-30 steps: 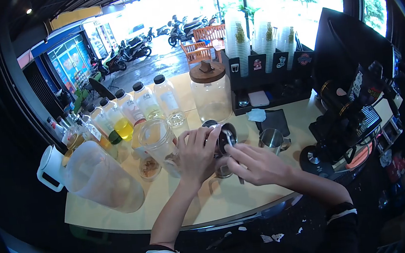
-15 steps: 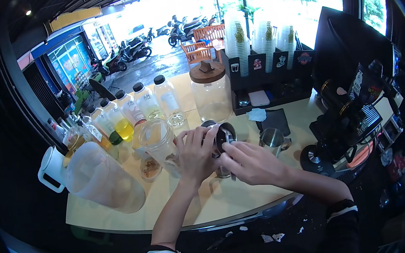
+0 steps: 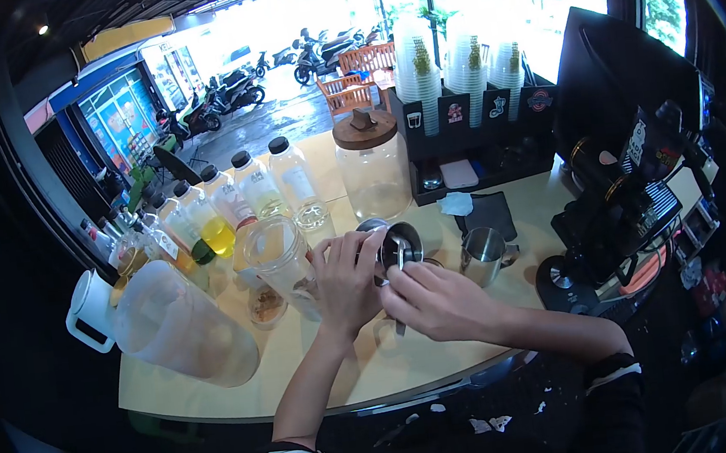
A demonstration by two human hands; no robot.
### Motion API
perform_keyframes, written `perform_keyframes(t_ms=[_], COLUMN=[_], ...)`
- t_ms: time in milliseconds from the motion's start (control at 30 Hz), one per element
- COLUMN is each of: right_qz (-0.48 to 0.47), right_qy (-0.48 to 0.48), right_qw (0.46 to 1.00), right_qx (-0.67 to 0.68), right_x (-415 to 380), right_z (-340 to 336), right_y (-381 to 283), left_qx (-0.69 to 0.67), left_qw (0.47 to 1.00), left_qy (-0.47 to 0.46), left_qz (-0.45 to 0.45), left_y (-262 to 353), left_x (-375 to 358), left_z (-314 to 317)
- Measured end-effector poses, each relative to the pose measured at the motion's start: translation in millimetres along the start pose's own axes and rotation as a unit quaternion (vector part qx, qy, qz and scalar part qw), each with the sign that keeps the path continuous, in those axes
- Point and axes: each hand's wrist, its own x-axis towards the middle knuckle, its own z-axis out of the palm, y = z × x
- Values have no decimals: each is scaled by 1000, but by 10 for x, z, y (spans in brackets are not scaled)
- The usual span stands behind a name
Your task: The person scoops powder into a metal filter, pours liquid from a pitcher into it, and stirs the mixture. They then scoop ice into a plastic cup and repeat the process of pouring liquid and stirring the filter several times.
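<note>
My left hand (image 3: 349, 282) is wrapped round a metal cup (image 3: 411, 236), which is tipped so that its mouth faces me. The inside of the cup looks dark; what lies in it I cannot make out. With closed fingers my right hand (image 3: 442, 299) grips a spoon (image 3: 400, 251), its upper part reaching into the cup's mouth. Another metal vessel (image 3: 371, 225) shows partly behind my left fingers. Just left of that hand stands an open clear jar (image 3: 278, 256). A steel pitcher (image 3: 481, 257) stands to the right of both hands.
A large translucent jug (image 3: 184, 322) stands at the left, near a white pitcher (image 3: 90, 309). Black-capped bottles (image 3: 296, 180) line the back left. Behind my hands is a wooden-lidded glass jar (image 3: 374, 173). Stacked plastic cups (image 3: 464, 77) and a black machine (image 3: 611, 220) are at the right.
My right hand has shifted slightly left and down, with the spoon still in the cup. My left hand keeps its hold. The whole view has shifted a little.
</note>
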Motion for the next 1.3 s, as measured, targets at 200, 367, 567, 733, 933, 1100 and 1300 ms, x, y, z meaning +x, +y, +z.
perform_keyframes(t_ms=[200,367,567,733,933,1100,1300], right_qz=[10,-12,10,45,28,7,55], right_qy=[-58,-11,34,51,30,29,79], right_qw=[998,997,996,995,995,984,965], right_qx=[36,73,84,78,87,173,245], right_x=[-40,-99,-156,-176,-210,-227,-321], right_z=[-23,-68,-90,-136,-166,-122,-129], right_y=[-58,31,79,113,144,141,152], left_qx=[-9,-23,-12,-37,-92,-184,-276], left_qw=[1000,999,1000,999,995,980,952], left_qy=[13,14,6,4,-15,-58,-95], left_qz=[3,-18,-14,-27,-33,-51,-96], left_y=[-28,-56,-67,-48,-115,-199,-272], left_x=[-3,-2,-8,-6,17,22,-16], left_z=[17,-24,-40,-55,-65,-69,-55])
